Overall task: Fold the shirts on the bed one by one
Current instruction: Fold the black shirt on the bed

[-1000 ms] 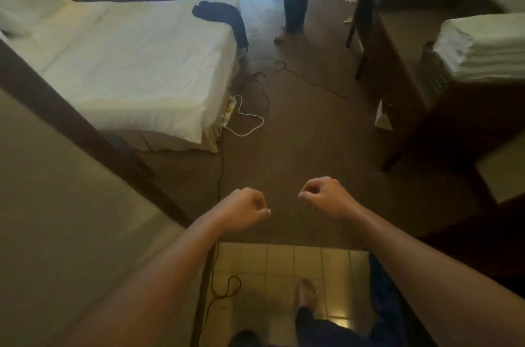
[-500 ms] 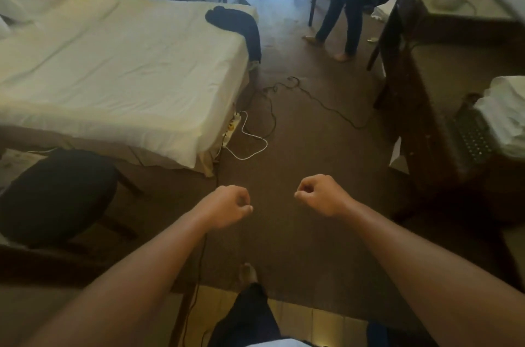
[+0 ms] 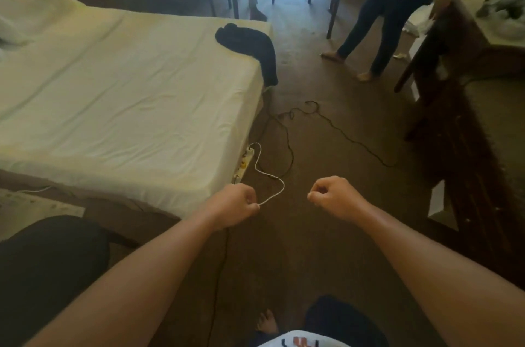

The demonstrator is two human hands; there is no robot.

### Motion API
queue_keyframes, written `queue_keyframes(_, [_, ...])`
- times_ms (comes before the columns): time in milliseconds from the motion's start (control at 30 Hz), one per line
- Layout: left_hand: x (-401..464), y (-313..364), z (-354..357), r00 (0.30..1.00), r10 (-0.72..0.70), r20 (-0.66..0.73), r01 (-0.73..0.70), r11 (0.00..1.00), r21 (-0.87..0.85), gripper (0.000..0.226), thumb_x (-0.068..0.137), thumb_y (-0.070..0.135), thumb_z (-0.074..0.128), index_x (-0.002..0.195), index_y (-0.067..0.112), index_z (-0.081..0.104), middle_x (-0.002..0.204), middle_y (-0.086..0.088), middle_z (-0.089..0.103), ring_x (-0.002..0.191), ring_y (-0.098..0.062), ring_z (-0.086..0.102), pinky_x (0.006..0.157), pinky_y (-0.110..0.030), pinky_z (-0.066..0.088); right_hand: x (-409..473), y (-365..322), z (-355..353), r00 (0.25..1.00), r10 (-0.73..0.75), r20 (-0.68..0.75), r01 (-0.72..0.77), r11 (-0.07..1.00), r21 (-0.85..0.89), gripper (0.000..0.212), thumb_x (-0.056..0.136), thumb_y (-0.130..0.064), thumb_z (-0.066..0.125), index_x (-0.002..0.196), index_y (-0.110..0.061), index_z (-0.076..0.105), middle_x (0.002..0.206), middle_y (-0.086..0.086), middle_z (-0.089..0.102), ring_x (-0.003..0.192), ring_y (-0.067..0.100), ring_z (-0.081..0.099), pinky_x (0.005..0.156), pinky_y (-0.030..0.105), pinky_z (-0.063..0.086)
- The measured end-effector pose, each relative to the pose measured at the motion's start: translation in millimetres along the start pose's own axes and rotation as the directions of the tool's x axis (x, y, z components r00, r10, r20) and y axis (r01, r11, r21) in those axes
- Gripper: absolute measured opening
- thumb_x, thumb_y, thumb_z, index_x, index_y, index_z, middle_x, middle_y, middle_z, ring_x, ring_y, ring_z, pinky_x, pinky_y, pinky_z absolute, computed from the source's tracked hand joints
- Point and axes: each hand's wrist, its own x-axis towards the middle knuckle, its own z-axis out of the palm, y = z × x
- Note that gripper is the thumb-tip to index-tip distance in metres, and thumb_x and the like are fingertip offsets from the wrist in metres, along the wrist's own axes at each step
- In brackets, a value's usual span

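Observation:
A dark shirt (image 3: 247, 43) lies crumpled on the far right corner of the bed (image 3: 127, 96), part of it hanging over the edge. The bed has a white sheet. My left hand (image 3: 235, 207) and my right hand (image 3: 332, 196) are held out in front of me above the brown carpet, near the bed's front right corner. Both are curled into fists and hold nothing. The shirt is well beyond both hands.
A power strip (image 3: 244, 162) with a white cable (image 3: 270, 176) lies on the floor by the bed, with a black cable (image 3: 341, 131) trailing right. Another person (image 3: 392, 6) stands at the back right. Dark wooden furniture (image 3: 468, 125) lines the right side; a black stool (image 3: 42, 261) sits lower left.
The view has come forward past a doorway into the room, closer to the bed. Both hands have stayed in fists. The person at the back has shifted right.

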Motion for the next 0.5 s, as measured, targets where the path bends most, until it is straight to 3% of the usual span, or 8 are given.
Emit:
queue_keyframes(167, [95,8,-71,0.998,0.035,-0.060,-0.033,0.999,0.033,0.017,0.098,0.036,0.063,0.103,0.022,0.071,0.102,0.002,0.070,0.094,-0.016,0.065,0.087,-0.038,0.055,98,-11,-43,1.000,-0.018,-0.002,0.018,1.000,-0.008,0.008,0.095,-0.032,0.065,0.089,-0.030,0.069,0.086,-0.006,0.070,0.079,0.009,0.068,0.075,0.032,0.061])
queue_keyframes(267, [157,12,-106,0.996,0.027,-0.087,-0.027,1.000,0.006,0.018,0.097,0.034,0.064,0.101,0.019,0.072,0.099,0.001,0.070,0.091,-0.017,0.065,0.078,-0.032,0.052,166,-15,-73,0.999,-0.044,0.006,0.044,0.999,-0.012,0.010,0.095,-0.033,0.065,0.087,-0.030,0.070,0.084,-0.007,0.070,0.078,0.009,0.068,0.073,0.032,0.060])
queue_keyframes(367, [216,17,-140,0.992,-0.028,-0.126,0.012,0.991,-0.132,0.011,0.096,0.033,0.066,0.094,0.023,0.071,0.090,0.006,0.068,0.085,-0.011,0.064,0.067,-0.026,0.045,235,-23,-105,0.998,-0.063,0.021,0.063,0.998,-0.006,0.010,0.095,-0.034,0.065,0.087,-0.030,0.070,0.084,-0.007,0.070,0.078,0.009,0.068,0.066,0.024,0.057])
queue_keyframes(500, [280,22,-183,0.985,-0.090,-0.145,0.058,0.976,-0.211,0.010,0.095,0.035,0.067,0.095,0.026,0.070,0.092,0.008,0.066,0.088,-0.011,0.064,0.068,-0.025,0.044,320,-38,-147,0.992,-0.086,0.089,0.091,0.995,-0.051,0.010,0.095,-0.036,0.065,0.087,-0.031,0.070,0.084,-0.008,0.070,0.077,0.008,0.068,0.068,0.026,0.058])
